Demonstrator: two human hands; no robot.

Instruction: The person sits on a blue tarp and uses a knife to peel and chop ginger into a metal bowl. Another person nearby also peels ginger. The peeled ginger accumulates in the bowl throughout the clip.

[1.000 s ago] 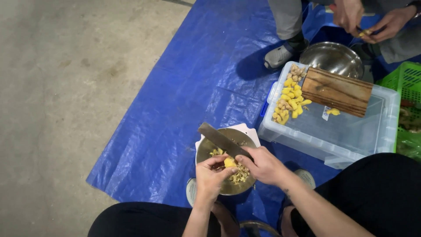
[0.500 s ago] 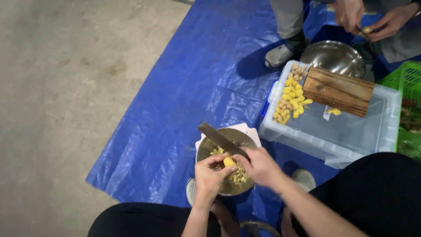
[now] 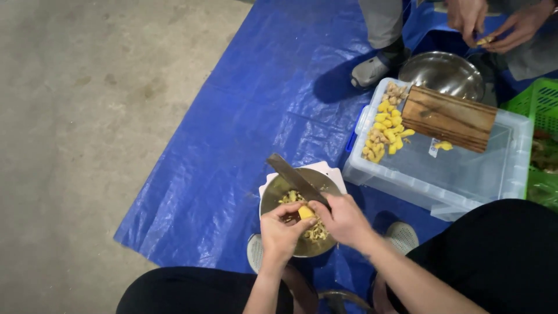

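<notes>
i'm looking down at my two hands over a small metal bowl [image 3: 273,200] that sits on a white square base [image 3: 331,172] near the lower edge of the blue tarp [image 3: 244,116]. my left hand [image 3: 280,231] is curled shut around a small yellow piece of ginger [image 3: 306,212], pinching it with fingertips just above the bowl. my right hand [image 3: 343,220] is closed on the handle of a knife [image 3: 296,179], whose dark blade runs up and to the left across the bowl's rim, with the edge meeting the yellow piece. pale peelings [image 3: 317,231] lie in the bottom of the bowl under both hands.

to the right of the bowl, just beside it on the tarp, stands a clear plastic box [image 3: 465,174] with its lid on. on the lid's left end lies a heap of peeled yellow pieces [image 3: 386,131], and a wooden cutting board [image 3: 449,118] rests slantwise across the far side of the lid, with one loose yellow bit [image 3: 444,145] just below it. behind the box a larger steel bowl [image 3: 442,72] sits on the tarp, and a green crate [image 3: 537,104] shows at the right edge.

at the top right another person's hands [image 3: 494,20] hold a small yellowish piece, and that person's grey shoe [image 3: 372,70] stands on the tarp's far side. bare concrete floor [image 3: 75,116] fills the left.
</notes>
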